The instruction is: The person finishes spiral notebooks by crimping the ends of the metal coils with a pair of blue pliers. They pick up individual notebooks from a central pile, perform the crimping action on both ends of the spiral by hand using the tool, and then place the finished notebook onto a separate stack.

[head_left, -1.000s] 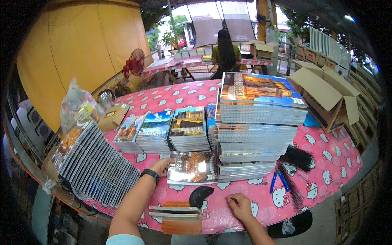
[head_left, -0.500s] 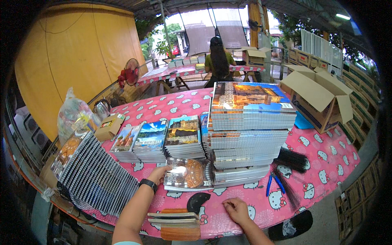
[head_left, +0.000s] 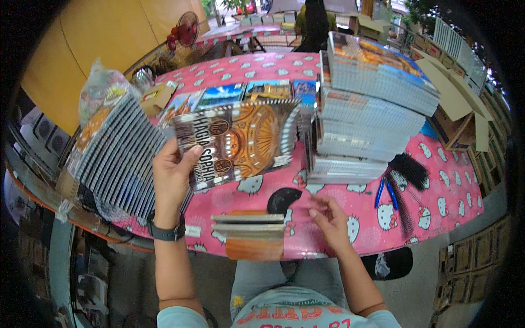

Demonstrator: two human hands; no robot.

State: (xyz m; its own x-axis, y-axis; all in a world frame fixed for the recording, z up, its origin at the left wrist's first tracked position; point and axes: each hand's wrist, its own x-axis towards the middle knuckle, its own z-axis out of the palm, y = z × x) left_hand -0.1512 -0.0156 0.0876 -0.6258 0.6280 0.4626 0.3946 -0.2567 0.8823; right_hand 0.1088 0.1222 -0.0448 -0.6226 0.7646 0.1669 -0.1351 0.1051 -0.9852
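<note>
My left hand (head_left: 174,169) grips a notebook (head_left: 246,142) by its left edge, thumb on top. Its cover shows a brown, ornate dome, and it is held up tilted above the table. My right hand (head_left: 331,221) holds nothing; its fingers are loosely apart over the cloth. Beside it lie a black half-round piece (head_left: 284,200) and a wooden block with upright slats (head_left: 251,247). A tall stack of notebooks (head_left: 366,120) stands beyond my right hand. Left of my left hand leans a pile of wire-bound notebooks (head_left: 117,158).
Blue-handled pliers (head_left: 387,192) and black binding coils (head_left: 413,172) lie at the right. Smaller notebook piles (head_left: 221,95) sit behind the held one. An open carton (head_left: 456,123) is at the far right; a plastic bag (head_left: 101,85) at the left. Another person (head_left: 314,24) sits farther back.
My left hand has lifted the notebook off the table beside the tall stack and brought it closer, tilted. My right hand's fingers have opened out. The view has tipped downward.
</note>
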